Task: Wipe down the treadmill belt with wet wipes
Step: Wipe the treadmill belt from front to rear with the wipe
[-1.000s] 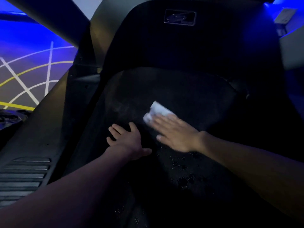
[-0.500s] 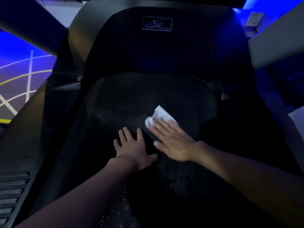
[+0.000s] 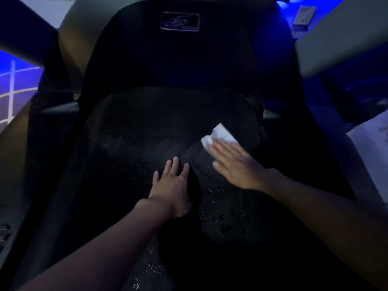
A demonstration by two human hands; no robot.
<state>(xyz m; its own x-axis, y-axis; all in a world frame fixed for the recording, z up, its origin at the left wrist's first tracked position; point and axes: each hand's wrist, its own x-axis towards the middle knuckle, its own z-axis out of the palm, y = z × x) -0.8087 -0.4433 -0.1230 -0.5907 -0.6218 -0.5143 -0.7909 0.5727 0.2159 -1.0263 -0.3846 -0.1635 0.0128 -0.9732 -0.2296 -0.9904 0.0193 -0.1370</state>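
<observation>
A dim scene lit mostly by blue light; much of the treadmill belt [image 3: 147,131] is nearly black, and its surface texture is hard to make out except for a paler, hazy patch near the centre and scattered glinting wet specks toward 6 o'clock. Both forearms are cut off by the lower edge of the picture. A small badge [image 3: 179,21] sits on the dark hood at 12 o'clock; its marking is too blurred to read. A pale rail [image 3: 340,36] crosses the corner at 2 o'clock, and painted floor lines [image 3: 11,91] show at 9 o'clock.

The right hand [image 3: 237,164] lies flat on the belt at about 3 o'clock from centre, its fingers [image 3: 222,150] straight and close together, pressing down on a white wet wipe [image 3: 218,134]; the wipe is crumpled, only its far part shows beyond the fingertips, and the rest is hidden beneath the hand. The left hand [image 3: 174,185] rests palm down on the belt just beside it, near the centre, fingers slightly spread and holding nothing; its thumb is hidden in shadow.
</observation>
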